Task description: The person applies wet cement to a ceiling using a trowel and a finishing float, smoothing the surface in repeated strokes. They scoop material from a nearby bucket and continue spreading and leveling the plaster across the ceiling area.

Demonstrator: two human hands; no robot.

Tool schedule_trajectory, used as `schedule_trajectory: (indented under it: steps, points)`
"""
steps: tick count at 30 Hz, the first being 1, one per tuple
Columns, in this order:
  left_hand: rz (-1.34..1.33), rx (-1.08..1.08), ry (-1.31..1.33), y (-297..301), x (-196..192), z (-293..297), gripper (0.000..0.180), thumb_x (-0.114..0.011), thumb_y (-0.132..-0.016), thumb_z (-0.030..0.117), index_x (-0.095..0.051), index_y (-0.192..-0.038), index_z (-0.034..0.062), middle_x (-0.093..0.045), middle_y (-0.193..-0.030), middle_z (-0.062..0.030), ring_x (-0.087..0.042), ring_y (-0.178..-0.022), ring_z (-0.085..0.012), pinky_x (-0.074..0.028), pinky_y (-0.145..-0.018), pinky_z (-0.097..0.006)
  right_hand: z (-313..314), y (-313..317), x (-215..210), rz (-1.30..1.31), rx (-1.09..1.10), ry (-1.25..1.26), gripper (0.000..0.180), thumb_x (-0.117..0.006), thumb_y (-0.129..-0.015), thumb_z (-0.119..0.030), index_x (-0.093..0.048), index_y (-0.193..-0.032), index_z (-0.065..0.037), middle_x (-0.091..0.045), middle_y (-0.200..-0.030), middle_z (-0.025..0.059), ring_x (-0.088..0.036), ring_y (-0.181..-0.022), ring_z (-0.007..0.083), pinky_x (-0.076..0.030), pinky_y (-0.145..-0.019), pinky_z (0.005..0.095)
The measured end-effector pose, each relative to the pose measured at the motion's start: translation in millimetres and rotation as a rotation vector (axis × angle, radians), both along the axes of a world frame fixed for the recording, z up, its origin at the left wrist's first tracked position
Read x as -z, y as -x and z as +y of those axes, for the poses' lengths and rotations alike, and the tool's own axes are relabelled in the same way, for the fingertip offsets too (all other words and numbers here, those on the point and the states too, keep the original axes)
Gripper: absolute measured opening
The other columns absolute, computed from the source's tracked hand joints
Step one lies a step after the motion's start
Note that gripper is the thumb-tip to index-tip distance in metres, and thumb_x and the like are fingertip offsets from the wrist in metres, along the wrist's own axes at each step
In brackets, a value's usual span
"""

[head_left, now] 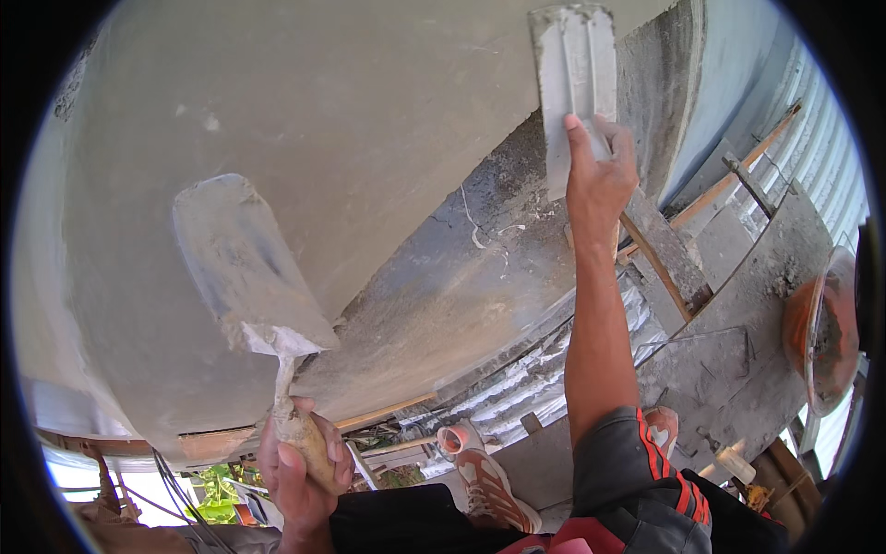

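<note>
My left hand (300, 471) is wrapped round the wooden handle of a trowel (247, 258). Its broad, mortar-smeared blade points up and stands in front of the plastered wall (369, 111). My right arm reaches up, and my right hand (598, 175) grips a plastering float (580, 78), a long grey rectangular plate with raised ribs along its back. The float is at the upper right, by the edge between smooth fresh plaster and a rougher, darker strip of wall (498, 208). Whether its face presses on the wall cannot be told.
A orange-red bucket (808, 332) with a dirty rim stands at the right on grey planks (701, 379). Wooden battens (660, 263) and corrugated sheets (821, 138) lie beyond. My shoes (489, 485) are below, beside a small orange pipe-like object (452, 439). Cables hang at lower left.
</note>
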State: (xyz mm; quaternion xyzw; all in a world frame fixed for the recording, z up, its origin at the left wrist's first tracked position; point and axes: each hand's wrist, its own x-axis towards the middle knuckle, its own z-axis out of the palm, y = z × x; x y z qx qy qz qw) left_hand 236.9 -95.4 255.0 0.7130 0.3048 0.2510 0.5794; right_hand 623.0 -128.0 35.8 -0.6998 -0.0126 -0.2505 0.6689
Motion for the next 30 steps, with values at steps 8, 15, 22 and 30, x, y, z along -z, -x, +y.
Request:
schedule_trajectory:
  steps: [8,15,22,30]
  points:
    - [-0.04,0.03,-0.061,8.1,-6.6,11.2,0.061,-0.05,-0.113,0.049,-0.039,-0.144,-0.0022,-0.058,-0.086,-0.0108,-0.055,-0.054,-0.012,-0.047,-0.046,-0.024,-4.3,26.1,7.7,0.218,-0.354,-0.247,0.057,-0.083,-0.095,-0.049,-0.073,-0.112,0.004,-0.075,-0.1,0.0141,-0.07,-0.092,0.021,-0.056,-0.086,0.0365]
    - [-0.115,0.019,-0.069,31.9,-14.5,9.4,0.059,-0.048,-0.114,0.048,-0.039,-0.145,-0.0011,-0.057,-0.088,-0.0099,-0.054,-0.054,-0.0115,-0.047,-0.046,-0.023,64.0,166.1,34.5,-0.053,-0.464,-0.095,0.047,-0.091,-0.086,-0.036,-0.074,-0.108,0.001,-0.078,-0.102,0.021,-0.077,-0.092,0.0356,-0.061,-0.082,0.0428]
    - [-0.157,0.006,-0.127,59.1,-22.3,13.5,0.06,-0.05,-0.113,0.048,-0.038,-0.145,-0.0011,-0.057,-0.088,-0.01,-0.054,-0.054,-0.0114,-0.046,-0.046,-0.023,51.4,208.8,32.8,0.014,-0.599,-0.211,0.046,-0.089,-0.089,-0.035,-0.073,-0.11,0.002,-0.076,-0.102,0.0186,-0.076,-0.095,0.0307,-0.06,-0.084,0.041]
    - [-0.186,-0.024,-0.091,90.7,-21.2,22.7,0.062,-0.053,-0.112,0.048,-0.038,-0.144,-0.0038,-0.057,-0.087,-0.0102,-0.054,-0.053,-0.0112,-0.048,-0.045,-0.023,18.2,96.5,-14.2,0.203,-0.527,-0.16,0.047,-0.081,-0.098,-0.043,-0.076,-0.109,0.002,-0.075,-0.089,0.0071,-0.067,-0.082,0.0153,-0.054,-0.075,0.0306]
